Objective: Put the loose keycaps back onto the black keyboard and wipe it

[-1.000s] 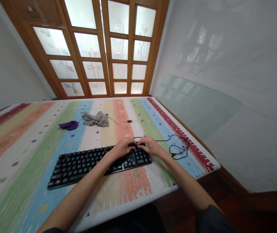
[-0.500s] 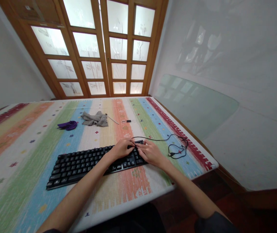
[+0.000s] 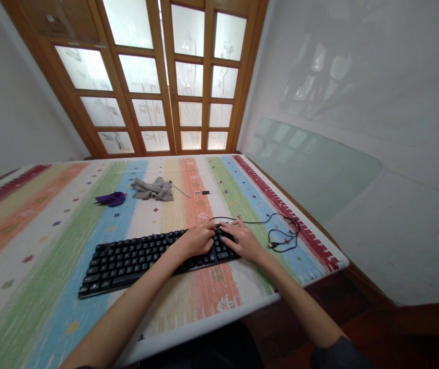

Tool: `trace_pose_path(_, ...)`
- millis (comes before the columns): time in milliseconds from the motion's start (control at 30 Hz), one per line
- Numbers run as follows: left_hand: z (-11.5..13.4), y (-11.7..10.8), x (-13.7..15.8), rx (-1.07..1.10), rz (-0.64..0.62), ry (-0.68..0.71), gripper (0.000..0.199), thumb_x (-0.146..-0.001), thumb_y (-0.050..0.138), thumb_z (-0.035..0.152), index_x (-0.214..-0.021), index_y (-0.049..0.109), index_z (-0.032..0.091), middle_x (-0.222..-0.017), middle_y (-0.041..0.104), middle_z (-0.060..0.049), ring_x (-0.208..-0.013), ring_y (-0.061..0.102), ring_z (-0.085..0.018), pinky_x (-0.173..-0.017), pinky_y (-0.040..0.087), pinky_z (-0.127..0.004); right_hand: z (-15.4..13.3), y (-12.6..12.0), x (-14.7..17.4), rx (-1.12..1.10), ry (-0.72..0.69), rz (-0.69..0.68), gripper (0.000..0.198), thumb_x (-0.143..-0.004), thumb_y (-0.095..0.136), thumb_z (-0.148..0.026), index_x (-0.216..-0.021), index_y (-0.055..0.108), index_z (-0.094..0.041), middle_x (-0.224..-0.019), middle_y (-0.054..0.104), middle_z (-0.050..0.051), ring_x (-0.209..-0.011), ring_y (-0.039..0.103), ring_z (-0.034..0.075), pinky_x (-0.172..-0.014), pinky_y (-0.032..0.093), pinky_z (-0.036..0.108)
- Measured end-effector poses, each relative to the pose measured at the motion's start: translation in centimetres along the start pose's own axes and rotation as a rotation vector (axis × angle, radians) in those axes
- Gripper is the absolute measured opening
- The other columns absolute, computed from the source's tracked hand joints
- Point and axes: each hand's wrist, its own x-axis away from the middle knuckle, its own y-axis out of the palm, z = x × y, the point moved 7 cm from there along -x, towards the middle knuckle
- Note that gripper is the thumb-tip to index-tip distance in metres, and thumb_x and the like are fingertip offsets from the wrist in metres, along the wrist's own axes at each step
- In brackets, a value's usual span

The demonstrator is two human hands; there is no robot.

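A black keyboard (image 3: 134, 259) lies at a slant across the striped tablecloth, near the table's front edge. Over its right part, my left hand (image 3: 199, 240) rests with curled fingers, the fingertips together at the upper keys. Whatever is between them, if anything, is too small to make out. Close beside it, my right hand (image 3: 245, 243) lies over the number keys with its fingers stretched out and apart. From behind the keyboard a thin black cable (image 3: 255, 222) runs to the right and ends in a loose coil with a USB plug (image 3: 272, 245).
Beyond the keyboard lie a crumpled grey cloth (image 3: 153, 189), a purple item (image 3: 110, 199), a thin rod-like tool (image 3: 181, 189) and a small tool with a black middle (image 3: 205, 192). A white wall (image 3: 396, 215) borders the table's right side.
My right hand's fingers have spread and moved slightly away from my left fingertips. The left fingers are more curled. The view has shifted slightly; the keyboard still lies in place.
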Motion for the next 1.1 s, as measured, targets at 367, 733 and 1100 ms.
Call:
trace_pose_path(367, 1.0, 0.4, 1.5, -0.151, 0.049, -0.022, 0.027, -0.09, 0.046, 0.009, -0.097, 0.072, 0.011, -0.106, 0.071, -0.013, -0.105, 0.065, -0.024, -0.097, 0.053, -0.038, -0.7, 1.4, -0.8, -0.089, -0.106, -0.171, 0.108, -0.062, 0.083, -0.063, -0.148, 0.037, -0.017, -0.147, 0.045, 0.02, -0.138, 0.04, 0.036, -0.116, 0.031, 0.055)
trace_pose_path(733, -4.5, -6.7, 16.3, -0.145, 0.165, -0.494, 0.06, -0.093, 0.049, 0.054, -0.14, 0.05, 0.016, -0.146, 0.052, -0.014, -0.141, 0.039, -0.035, -0.119, 0.023, -0.06, 1.5, 0.8, 0.5, -0.217, -0.108, -0.19, 0.122, -0.054, 0.087, -0.059, -0.152, 0.029, -0.018, -0.149, 0.041, 0.02, -0.139, 0.039, 0.04, -0.116, 0.03, 0.056)
trace_pose_path(1100, -7.4, -8.9, 30.2, -0.115, 0.245, -0.836, 0.112, -0.073, 0.071, 0.062, -0.157, 0.011, 0.019, -0.157, 0.032, -0.021, -0.138, 0.041, -0.041, -0.111, 0.039, -0.057, 3.2, 1.1, 0.6, -0.24, 0.001, -0.246, 0.125, -0.048, 0.09, -0.056, -0.152, 0.031, -0.018, -0.145, 0.045, 0.02, -0.133, 0.045, 0.04, -0.113, 0.034, 0.056)
